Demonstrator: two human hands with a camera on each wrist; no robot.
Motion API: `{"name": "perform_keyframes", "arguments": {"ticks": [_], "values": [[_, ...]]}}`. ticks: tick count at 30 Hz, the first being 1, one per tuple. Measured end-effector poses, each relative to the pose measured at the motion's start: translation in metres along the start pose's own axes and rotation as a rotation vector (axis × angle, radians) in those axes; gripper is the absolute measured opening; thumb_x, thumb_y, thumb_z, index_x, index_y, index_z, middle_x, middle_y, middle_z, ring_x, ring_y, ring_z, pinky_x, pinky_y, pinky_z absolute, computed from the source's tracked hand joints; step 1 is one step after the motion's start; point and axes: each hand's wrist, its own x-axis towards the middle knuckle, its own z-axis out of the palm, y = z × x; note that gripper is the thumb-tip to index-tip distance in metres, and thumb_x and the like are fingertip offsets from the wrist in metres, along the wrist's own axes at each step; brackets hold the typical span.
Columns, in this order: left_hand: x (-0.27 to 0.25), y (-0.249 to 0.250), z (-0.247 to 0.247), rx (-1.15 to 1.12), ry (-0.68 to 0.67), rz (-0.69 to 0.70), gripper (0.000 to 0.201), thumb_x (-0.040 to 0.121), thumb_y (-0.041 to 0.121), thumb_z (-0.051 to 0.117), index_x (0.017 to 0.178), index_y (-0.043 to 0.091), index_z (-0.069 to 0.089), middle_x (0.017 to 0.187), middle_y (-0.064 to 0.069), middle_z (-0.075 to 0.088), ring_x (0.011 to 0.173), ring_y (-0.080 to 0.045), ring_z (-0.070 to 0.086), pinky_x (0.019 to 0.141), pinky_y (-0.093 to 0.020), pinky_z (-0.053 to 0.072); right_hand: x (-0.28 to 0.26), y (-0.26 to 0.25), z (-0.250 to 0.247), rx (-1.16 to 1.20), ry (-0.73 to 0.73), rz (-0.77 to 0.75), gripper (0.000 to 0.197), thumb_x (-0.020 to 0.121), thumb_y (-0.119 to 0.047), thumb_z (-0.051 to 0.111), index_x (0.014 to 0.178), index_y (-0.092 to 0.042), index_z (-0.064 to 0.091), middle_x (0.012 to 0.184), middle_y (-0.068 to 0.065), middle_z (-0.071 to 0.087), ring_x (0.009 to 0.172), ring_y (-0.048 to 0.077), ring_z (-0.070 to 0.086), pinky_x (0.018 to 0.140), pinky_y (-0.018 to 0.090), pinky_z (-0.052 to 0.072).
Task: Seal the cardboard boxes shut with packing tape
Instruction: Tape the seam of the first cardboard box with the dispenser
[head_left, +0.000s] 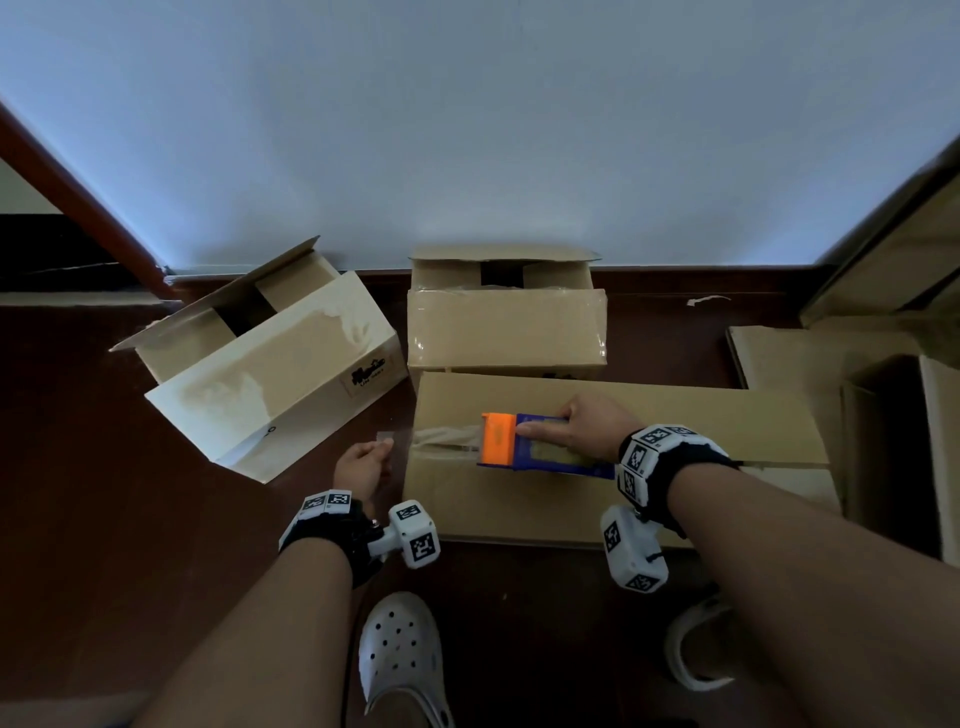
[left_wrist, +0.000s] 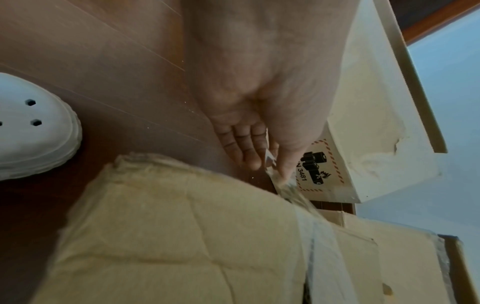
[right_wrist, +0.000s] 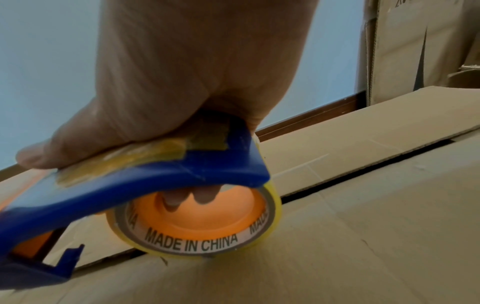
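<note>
Cardboard, plain brown: the long box (head_left: 597, 499) lies on the dark wooden floor (head_left: 104, 467) right in front of the person, its 2 top flaps meeting at a seam that shows as a dark gap in the right wrist view. A blue and orange tape dispenser (head_left: 524, 441) sits on that seam near the box's left end, and its roll of clear tape (right_wrist: 197, 224) touches the cardboard. The right hand (head_left: 592, 428) grips the dispenser from above, forefinger laid along its top, other fingers curled under the handle. A strip of tape runs from the dispenser past the left edge of the box to the left hand (head_left: 363, 465), which pinches its free end (head_left: 384, 441) between thumb and fingers. Behind stand 2 more boxes: a white one (head_left: 270, 374) tilted with open flaps, and a brown one (head_left: 506, 325) partly closed. White clogs (head_left: 400, 660) show below.
</note>
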Motion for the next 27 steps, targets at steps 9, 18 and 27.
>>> {"name": "perform_keyframes", "arguments": {"ticks": [9, 18, 27], "values": [[0.005, -0.005, 0.014, 0.208, -0.127, -0.063, 0.034, 0.093, 0.036, 0.061, 0.113, 0.009, 0.059, 0.101, -0.016, 0.067, 0.088, -0.031, 0.064, 0.079, -0.042, 0.054, 0.003, 0.001, 0.002, -0.004, 0.006, 0.010, 0.078, 0.049, -0.094, 0.041, 0.059, -0.017, 0.045, 0.051, 0.000, 0.038, 0.050, 0.019, 0.040, 0.055, 0.032, 0.034], [0.008, 0.006, 0.015, 0.823, -0.083, -0.005, 0.062, 0.097, 0.041, 0.051, 0.151, 0.027, 0.025, 0.143, -0.023, 0.043, 0.122, -0.041, 0.050, 0.100, -0.041, 0.045, 0.005, 0.005, 0.003, -0.010, 0.022, 0.021, 0.070, 0.063, -0.087, 0.050, 0.055, -0.018, 0.040, 0.048, -0.001, 0.034, 0.046, 0.016, 0.036, 0.054, 0.032, 0.032], [-0.009, 0.025, 0.006, 0.584, 0.014, 0.268, 0.034, 0.097, 0.016, 0.051, 0.129, 0.023, 0.058, 0.128, -0.004, 0.062, 0.108, -0.023, 0.061, 0.098, -0.039, 0.048, 0.002, 0.002, 0.001, -0.069, 0.018, 0.013, 0.077, 0.064, -0.090, 0.043, 0.064, -0.013, 0.055, 0.054, 0.002, 0.045, 0.055, 0.020, 0.049, 0.057, 0.032, 0.040]]}}
